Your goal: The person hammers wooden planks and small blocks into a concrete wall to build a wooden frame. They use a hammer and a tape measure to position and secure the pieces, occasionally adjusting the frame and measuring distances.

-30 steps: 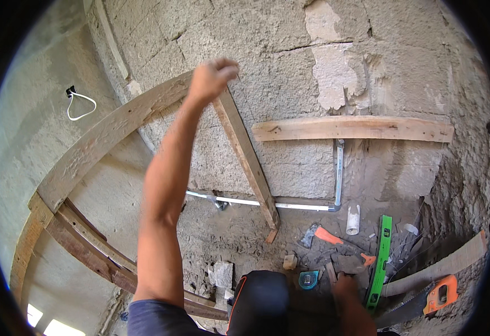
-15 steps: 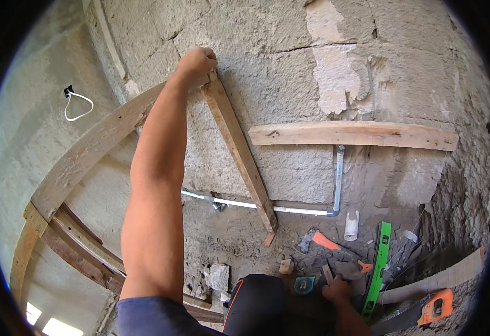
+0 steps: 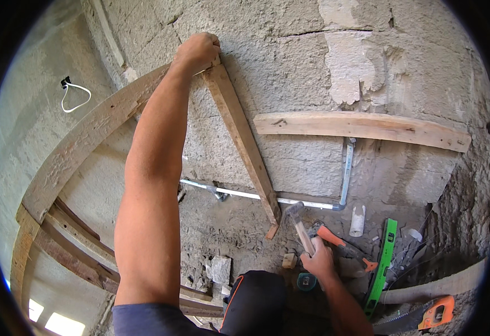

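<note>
Hammer (image 3: pixel 302 229) gripped in closed right hand (image 3: pixel 319 260), 5 o'clock, probably for control; curled left hand (image 3: pixel 197 51) parked by post (image 3: pixel 242 144) top, 11 o'clock, contents unclear.

Hammer (image 3: pixel 303 229) lifted (head (image 3: pixel 295 209) now visible), right fingers (image 3: pixel 307 261) raised

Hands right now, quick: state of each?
Left hand: at the top of the wooden post; grip hidden, cannot tell.
Right hand: closed, holding a hammer by its handle.

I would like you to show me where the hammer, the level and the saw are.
Hammer (image 3: pixel 303 232): head view, on its wooden handle.
Level (image 3: pixel 382 262): head view, on its green body.
Saw (image 3: pixel 410 320): head view, on its blade.
</note>
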`<state>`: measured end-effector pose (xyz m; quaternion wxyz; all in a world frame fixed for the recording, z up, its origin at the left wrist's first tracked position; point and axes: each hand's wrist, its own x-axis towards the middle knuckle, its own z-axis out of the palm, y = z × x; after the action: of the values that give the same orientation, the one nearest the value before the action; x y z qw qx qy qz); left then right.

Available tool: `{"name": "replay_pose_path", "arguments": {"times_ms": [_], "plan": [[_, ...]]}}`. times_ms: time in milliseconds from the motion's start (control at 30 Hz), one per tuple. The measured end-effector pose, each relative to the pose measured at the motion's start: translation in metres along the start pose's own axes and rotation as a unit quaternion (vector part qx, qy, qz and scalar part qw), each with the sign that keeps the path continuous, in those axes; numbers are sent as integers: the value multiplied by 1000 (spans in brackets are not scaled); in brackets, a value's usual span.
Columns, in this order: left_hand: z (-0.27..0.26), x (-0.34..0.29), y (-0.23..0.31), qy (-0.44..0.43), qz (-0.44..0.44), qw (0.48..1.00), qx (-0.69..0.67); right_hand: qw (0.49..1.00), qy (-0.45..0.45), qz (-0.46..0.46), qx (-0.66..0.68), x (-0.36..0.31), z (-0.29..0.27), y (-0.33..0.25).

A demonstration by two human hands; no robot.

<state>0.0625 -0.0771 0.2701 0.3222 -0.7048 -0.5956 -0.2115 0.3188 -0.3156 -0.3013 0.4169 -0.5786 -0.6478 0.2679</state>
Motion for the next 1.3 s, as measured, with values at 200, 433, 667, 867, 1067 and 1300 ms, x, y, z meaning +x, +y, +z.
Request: {"name": "replay_pose_path", "arguments": {"times_ms": [200,433,667,867,1067,1300], "plan": [[1,0,0,2,25,1000,5,990,70,-80,87,30,-15,-50],[-2,23,-15,-52,87,995,-18,959,96,-219,154,100,-75,-141],[-15,29,-18,-112,84,990,-32,942,145,-286,100,223,-144,-296],[-17,24,-20,-103,66,989,-89,958,86,-263,78,267,-155,-355],[-9,32,-23,-109,47,991,-53,948,140,-285,17,280,-141,-356],[1,39,-24,-101,69,992,-36,952,121,-276,63,275,-147,-356]]}}
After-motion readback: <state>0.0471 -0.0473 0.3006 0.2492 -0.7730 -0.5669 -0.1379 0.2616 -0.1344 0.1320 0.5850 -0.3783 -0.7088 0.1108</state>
